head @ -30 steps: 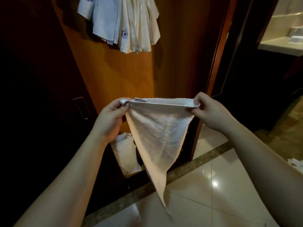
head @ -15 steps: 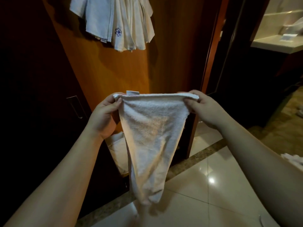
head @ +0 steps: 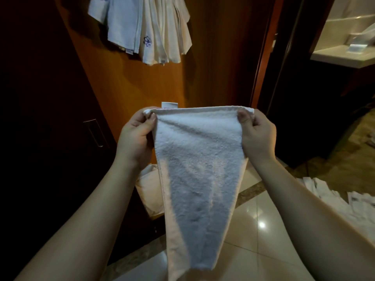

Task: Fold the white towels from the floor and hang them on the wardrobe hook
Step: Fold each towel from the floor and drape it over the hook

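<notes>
Drawn nearer and squared up since a second ago: white towel [head: 197,179], top edge taut between left hand [head: 136,138] and right hand [head: 256,134], each pinching a corner, narrowing as it hangs below both. Up beyond left hand, hung towels [head: 146,29] against wardrobe door [head: 213,63]. Down right of right hand, floor towels [head: 334,197].

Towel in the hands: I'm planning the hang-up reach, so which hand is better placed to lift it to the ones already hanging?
Probably the left hand. It pinches the towel at the corner under the hanging towels; the right hand pinches the corner farther right.
</notes>
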